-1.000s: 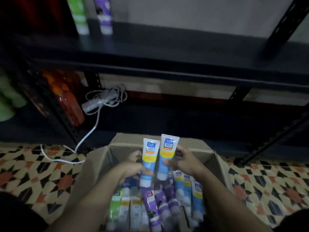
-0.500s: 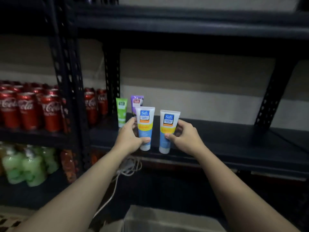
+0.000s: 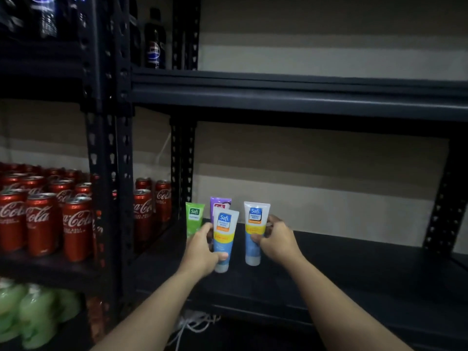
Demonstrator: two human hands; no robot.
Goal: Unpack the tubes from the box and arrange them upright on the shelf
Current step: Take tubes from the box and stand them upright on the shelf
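Observation:
My left hand [image 3: 201, 249] grips a blue-and-yellow Safi tube [image 3: 224, 239], held upright with its cap down over the dark shelf [image 3: 354, 269]. My right hand [image 3: 277, 240] grips a second blue-and-yellow tube [image 3: 254, 231], also upright, its cap at the shelf surface. Behind them a green tube [image 3: 193, 220] and a purple tube [image 3: 219, 204] stand upright at the shelf's left end. The box is out of view.
Red Coca-Cola cans [image 3: 43, 219] fill the neighbouring shelf on the left, past the black perforated post [image 3: 111, 173]. A dark Pepsi bottle [image 3: 154, 41] stands one level up. Green bottles [image 3: 30, 312] sit lower left. A white cable [image 3: 192, 325] lies below the shelf.
Both hands lifted the two blue tubes out of the box up to the shelf and moved them further in, beside the green and purple tubes. The view rose, and the box dropped out of sight.

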